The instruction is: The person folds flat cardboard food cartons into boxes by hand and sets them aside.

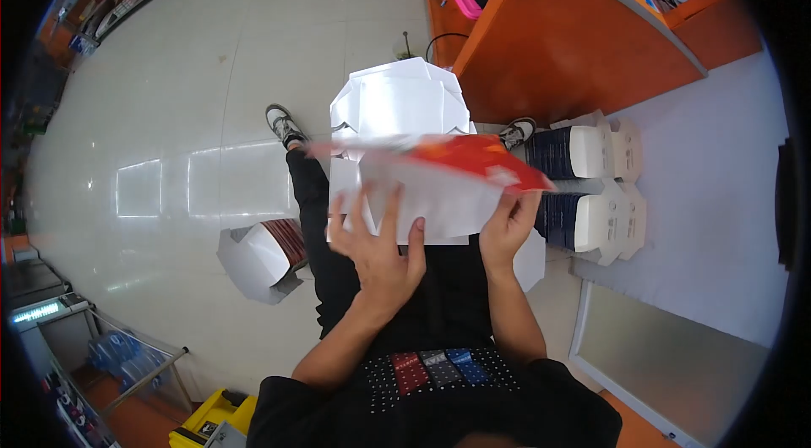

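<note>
1. Red-and-white printed card sheet: located above the lap, tilted and motion-blurred, with its right end raised in the right hand.
2. Right hand: thumb and fingers are clamped on the right end of the sheet.
3. Left hand: fingers are spread apart, over white card, palm down. Blur at the fingertips; whether they touch cannot be told.
4. Glossy white flat card with cut corners: lies between the knees, beyond the sheet and partly covered by it.
5. Bundle of white card with dark red edges: lies on the pale tiled floor, just beside the left leg.
6. Two white-and-navy card bundles: lie side by side, near the right foot.
7. Orange wooden desk: stands ahead and to the right, beyond these bundles.
</note>
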{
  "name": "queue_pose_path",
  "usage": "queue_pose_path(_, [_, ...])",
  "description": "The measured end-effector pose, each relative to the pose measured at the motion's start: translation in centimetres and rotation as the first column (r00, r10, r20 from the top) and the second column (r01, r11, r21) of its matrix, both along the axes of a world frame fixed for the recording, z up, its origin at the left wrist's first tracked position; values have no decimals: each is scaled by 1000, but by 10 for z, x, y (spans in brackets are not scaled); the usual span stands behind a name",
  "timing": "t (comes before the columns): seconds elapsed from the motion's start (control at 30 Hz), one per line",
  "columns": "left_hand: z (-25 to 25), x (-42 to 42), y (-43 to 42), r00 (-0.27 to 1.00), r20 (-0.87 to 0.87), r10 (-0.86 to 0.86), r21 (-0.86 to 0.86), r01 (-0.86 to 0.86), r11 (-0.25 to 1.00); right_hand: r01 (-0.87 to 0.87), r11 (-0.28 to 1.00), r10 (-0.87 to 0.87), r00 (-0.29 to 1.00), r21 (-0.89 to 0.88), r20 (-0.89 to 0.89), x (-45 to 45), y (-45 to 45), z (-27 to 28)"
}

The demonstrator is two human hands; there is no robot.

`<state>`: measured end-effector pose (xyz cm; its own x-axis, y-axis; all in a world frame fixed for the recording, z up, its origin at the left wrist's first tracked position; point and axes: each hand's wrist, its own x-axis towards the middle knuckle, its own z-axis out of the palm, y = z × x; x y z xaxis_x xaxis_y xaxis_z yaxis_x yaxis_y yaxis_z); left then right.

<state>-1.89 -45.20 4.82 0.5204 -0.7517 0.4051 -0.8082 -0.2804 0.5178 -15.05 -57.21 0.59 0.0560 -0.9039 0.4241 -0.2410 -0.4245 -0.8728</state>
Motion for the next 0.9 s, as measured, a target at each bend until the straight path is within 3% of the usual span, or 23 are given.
queue_pose_path(0.07, [-8, 6, -3, 985, -107, 134, 10, -134, 991, 113, 993, -110, 990, 20, -85, -7, 3, -12])
queue_pose_path(0.1, [-14, 10, -4, 974, -172, 145, -34, -153, 988, 118, 978, -129, 990, 170, 53, -7, 9, -21])
queue_pose_path(0.13, [-16, 11, -7, 918, -373, 131, -129, -191, 973, 100, 944, -165, 969, 315, 186, -6, 15, -29])
queue_pose_path(0.2, [-21, 11, -10, 702, -712, 25, -279, -315, 907, 35, 902, -207, 910, 431, 360, -4, 26, -33])
queue_pose_path(0.27, [-29, 14, -10, 733, -678, -47, -405, -320, 856, -71, 848, -288, 770, 525, 569, 1, 35, -31])
queue_pose_path(0.33, [-34, 11, -11, 772, -618, -150, -529, -267, 806, -95, 845, -279, 760, 526, 586, 4, 46, -34])
queue_pose_path(0.37, [-30, 6, -15, 697, -682, -223, -560, -300, 772, -105, 845, -276, 754, 524, 596, 4, 51, -37])
queue_pose_path(0.47, [-35, 25, -7, 871, -455, -185, -231, 85, 969, -114, 827, -135, 911, 551, 390, -6, 55, -62])
queue_pose_path(0.5, [-32, 26, -12, 845, -489, -217, -292, 75, 953, -120, 844, 9, 978, 523, 210, -12, 48, -65])
queue_pose_path(0.53, [-30, 27, -10, 869, -443, -219, -250, 115, 961, -84, 884, 159, 979, 460, -128, -17, 47, -67])
queue_pose_path(0.57, [-28, 31, -8, 892, -393, -223, -205, 152, 967, -180, 790, 428, 847, 587, -315, -26, 40, -53])
queue_pose_path(0.6, [-28, 35, -6, 913, -340, -227, -156, 183, 971, -220, 663, 666, 611, 716, -428, -35, 33, -44])
queue_pose_path(0.67, [-35, 36, 1, 897, -315, -311, -23, 321, 947, -345, 401, 657, 754, 849, -4, -34, 33, -34])
queue_pose_path(0.73, [-50, 33, 5, 886, -216, -409, -14, 416, 909, -540, 282, 402, 817, 793, 413, -24, 29, -11])
queue_pose_path(0.77, [-53, 31, 6, 884, -185, -430, 5, 438, 899, -622, 321, 297, 782, 714, 548, -16, 24, -4])
queue_pose_path(0.87, [-53, 34, 6, 870, -90, -485, 48, 490, 870, -699, 392, 176, 696, 599, 697, 8, 2, -4])
queue_pose_path(0.9, [-50, 37, 4, 867, -68, -493, 55, 497, 866, -709, 390, 210, 689, 587, 693, 13, -4, -6])
